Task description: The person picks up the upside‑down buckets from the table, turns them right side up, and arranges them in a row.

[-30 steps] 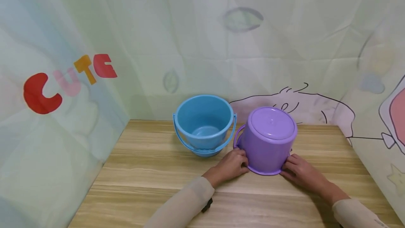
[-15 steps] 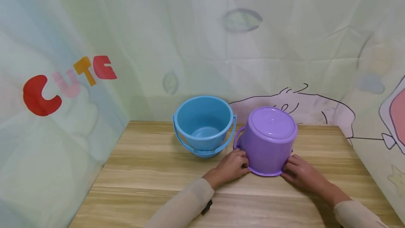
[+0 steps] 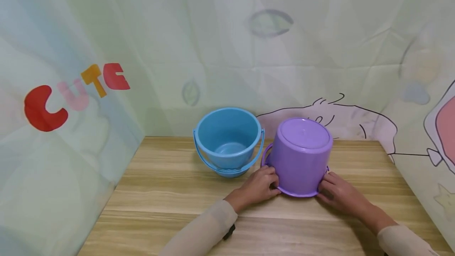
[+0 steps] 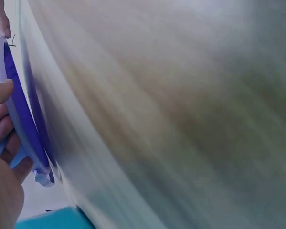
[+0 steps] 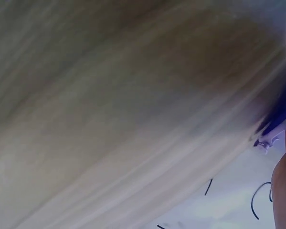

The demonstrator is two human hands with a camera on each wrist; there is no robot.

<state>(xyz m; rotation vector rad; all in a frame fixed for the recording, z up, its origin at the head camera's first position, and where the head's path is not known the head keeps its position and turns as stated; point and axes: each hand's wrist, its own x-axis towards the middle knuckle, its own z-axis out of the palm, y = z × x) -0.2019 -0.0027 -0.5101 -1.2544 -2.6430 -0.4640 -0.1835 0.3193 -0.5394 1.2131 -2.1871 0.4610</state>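
A purple bucket (image 3: 303,161) is upside down over the right half of the wooden table, its round base facing up. My left hand (image 3: 259,185) grips its rim at the near left, thumb and fingers set around the edge. At the near right my right hand (image 3: 339,193) holds the same rim. In the left wrist view the bucket's rim (image 4: 26,119) is close over the tabletop, with a thin gap showing on the near side. The purple handle (image 3: 266,154) sticks out on the left. The right wrist view catches only an edge of the right hand (image 5: 285,181).
A blue bucket (image 3: 229,157) stands upright just left of the purple one, its handle (image 3: 227,170) lowered toward the front. Behind the wooden table (image 3: 149,208) hangs a printed cloth backdrop (image 3: 160,50), which also closes in both sides.
The purple bucket has risen very slightly in the head view, with both hands staying on its rim. The blue bucket has not moved on the table.
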